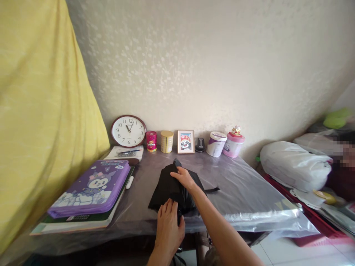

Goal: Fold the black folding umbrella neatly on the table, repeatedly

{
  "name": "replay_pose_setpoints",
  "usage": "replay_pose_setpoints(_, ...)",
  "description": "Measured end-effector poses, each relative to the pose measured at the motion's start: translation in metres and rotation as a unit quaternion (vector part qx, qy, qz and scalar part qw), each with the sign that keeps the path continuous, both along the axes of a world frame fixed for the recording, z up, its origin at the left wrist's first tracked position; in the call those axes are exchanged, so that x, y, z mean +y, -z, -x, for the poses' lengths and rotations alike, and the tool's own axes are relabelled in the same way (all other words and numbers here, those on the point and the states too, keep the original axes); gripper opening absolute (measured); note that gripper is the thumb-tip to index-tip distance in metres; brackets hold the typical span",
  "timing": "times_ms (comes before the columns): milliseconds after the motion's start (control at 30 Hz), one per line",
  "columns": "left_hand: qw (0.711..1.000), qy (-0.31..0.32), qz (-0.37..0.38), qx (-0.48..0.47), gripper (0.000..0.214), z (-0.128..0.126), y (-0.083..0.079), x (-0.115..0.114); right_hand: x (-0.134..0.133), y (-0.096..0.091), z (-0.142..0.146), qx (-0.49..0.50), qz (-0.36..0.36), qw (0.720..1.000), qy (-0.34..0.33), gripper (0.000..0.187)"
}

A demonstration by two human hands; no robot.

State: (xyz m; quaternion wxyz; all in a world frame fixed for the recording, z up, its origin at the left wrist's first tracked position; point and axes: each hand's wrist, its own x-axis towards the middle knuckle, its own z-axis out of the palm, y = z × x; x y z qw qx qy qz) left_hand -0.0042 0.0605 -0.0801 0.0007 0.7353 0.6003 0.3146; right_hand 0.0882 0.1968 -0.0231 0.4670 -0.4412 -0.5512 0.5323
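You seem to be smoothing the black umbrella [168, 186] on the counter [244, 194] | left hand [168, 221]: grip wide, flat | right hand [183, 177]: grip, cannot tell | next: hold it steady

Wall clock [128, 130], red tin [151, 141], yellow tin [166, 141], framed picture [185, 141] along desk [244, 184] back; purple case [93, 188] on books, left; yellow curtain [36, 111].

Black, seemingly folded umbrella [169, 186], flat
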Motion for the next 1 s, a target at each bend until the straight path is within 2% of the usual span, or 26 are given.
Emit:
replay_pose_setpoints(167,1.000,-0.008,0.008,0.004,0.039,-0.001,0.001,-0.001,0.008,0.014,0.004,-0.173,-0.058,0.982,0.039,0.021)
replay_pose_setpoints(333,1.000,-0.017,-0.025,-0.007,0.037,-0.002,0.002,-0.004,0.007,0.014,0.003,-0.271,-0.083,0.958,0.049,0.020)
replay_pose_setpoints(433,0.997,-0.016,-0.065,-0.037,0.029,-0.001,-0.007,-0.006,0.007,0.011,0.003,-0.301,-0.088,0.948,0.058,0.026)
replay_pose_setpoints(533,0.994,0.019,-0.099,-0.046,0.023,0.000,-0.020,-0.007,0.006,0.009,0.004,-0.331,-0.084,0.937,0.068,0.032)
replay_pose_setpoints(600,0.992,0.059,-0.108,-0.033,0.028,0.000,-0.026,-0.006,0.006,0.008,0.005,-0.342,-0.077,0.934,0.070,0.037)
replay_pose_setpoints(700,0.991,0.100,-0.090,-0.011,0.037,-0.001,-0.024,-0.003,0.005,0.008,0.006,-0.340,-0.066,0.936,0.066,0.039)
replay_pose_setpoints(867,0.995,0.080,-0.057,0.000,0.040,-0.004,-0.011,-0.001,0.003,0.006,0.005,-0.324,-0.076,0.941,0.057,0.039)
replay_pose_setpoints(1000,0.997,0.072,-0.041,0.002,0.041,-0.004,-0.010,-0.001,-0.005,0.004,-0.002,-0.261,-0.117,0.958,0.003,0.033)
